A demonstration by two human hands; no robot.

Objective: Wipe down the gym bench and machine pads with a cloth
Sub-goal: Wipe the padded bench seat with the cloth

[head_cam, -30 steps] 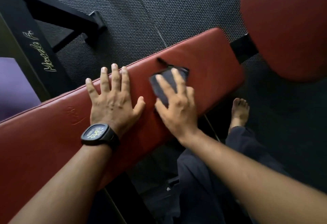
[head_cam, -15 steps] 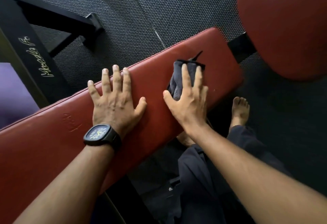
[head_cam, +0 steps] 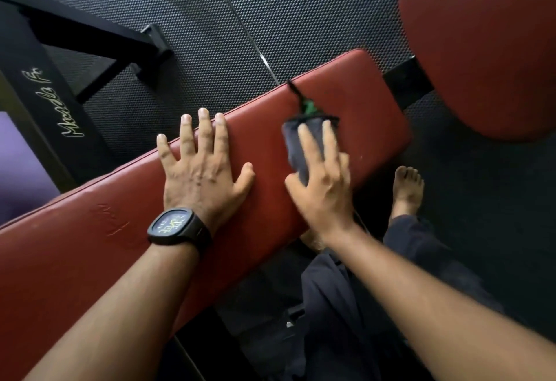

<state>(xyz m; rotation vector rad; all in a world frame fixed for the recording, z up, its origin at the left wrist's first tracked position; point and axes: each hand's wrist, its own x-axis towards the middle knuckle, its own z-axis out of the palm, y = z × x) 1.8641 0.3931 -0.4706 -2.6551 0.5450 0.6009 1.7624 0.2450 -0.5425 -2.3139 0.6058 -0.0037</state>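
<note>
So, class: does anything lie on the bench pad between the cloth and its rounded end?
Nothing visible. The right hand presses the cloth on the bench pad, and the red surface from there to the end is bare. The left hand lies flat on the other side.

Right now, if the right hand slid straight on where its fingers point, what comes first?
Nothing blocks it: the right hand, flat on the cloth, has bare bench pad ahead, then probably the pad's far edge.

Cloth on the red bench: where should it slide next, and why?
Probably slide it toward the end of the bench by the round red pad: the right hand presses the cloth flat short of that end, while the left hand braces flat nearby.
</note>
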